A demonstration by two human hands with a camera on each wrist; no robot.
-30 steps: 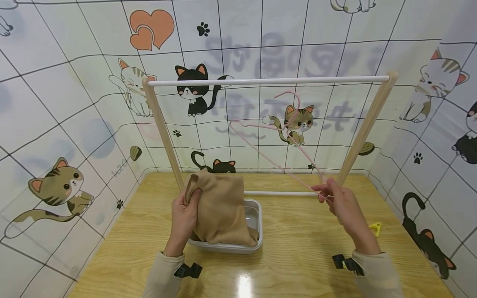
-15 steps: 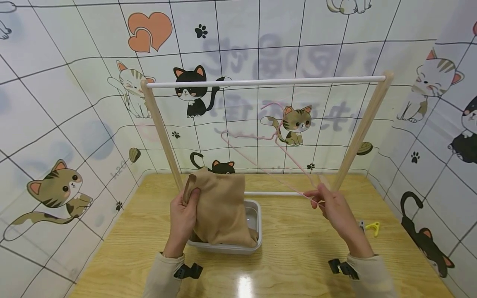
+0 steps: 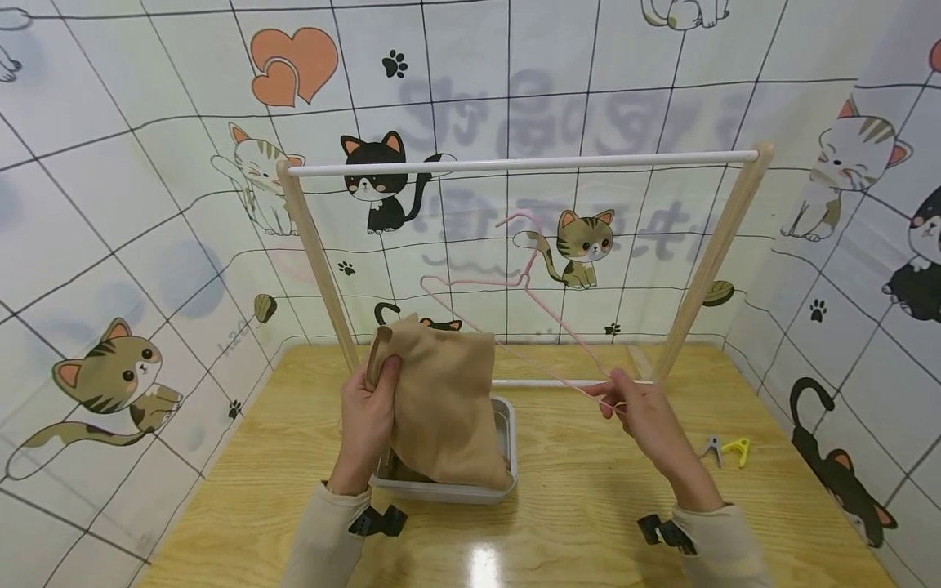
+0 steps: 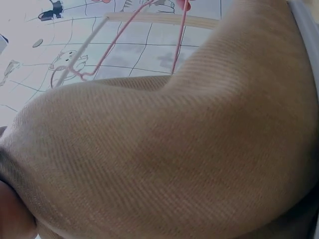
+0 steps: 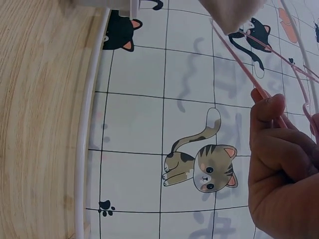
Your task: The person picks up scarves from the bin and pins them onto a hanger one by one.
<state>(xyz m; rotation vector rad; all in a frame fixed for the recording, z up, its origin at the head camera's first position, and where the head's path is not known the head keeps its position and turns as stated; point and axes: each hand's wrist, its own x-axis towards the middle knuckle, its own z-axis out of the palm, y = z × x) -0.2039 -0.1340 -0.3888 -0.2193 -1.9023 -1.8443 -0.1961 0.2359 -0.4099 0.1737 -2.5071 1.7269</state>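
Observation:
A brown cloth (image 3: 444, 408) hangs from my left hand (image 3: 370, 416), which pinches its upper left edge between thumb and fingers. The cloth's lower part overlaps a white plastic basin (image 3: 470, 494) on the table, and it fills most of the left wrist view. My right hand (image 3: 647, 420) grips one corner of a pink wire hanger (image 3: 562, 324), its hook up and its far end pointing left toward the cloth. In the right wrist view, the thumb and curled fingers of the right hand (image 5: 284, 164) close around the pink hanger wire (image 5: 239, 59).
A rack with wooden legs (image 3: 713, 261) and a white top bar (image 3: 522, 163) stands behind the hands. Two small clips, one grey (image 3: 712, 449) and one yellow (image 3: 738, 451), lie on the wooden table (image 3: 573, 523) at the right. A cat-printed sheet surrounds the table.
The right hand has brought the hanger left and down, closer to the cloth. The left hand has raised the cloth slightly. The grey clip has come into view from behind the right wrist.

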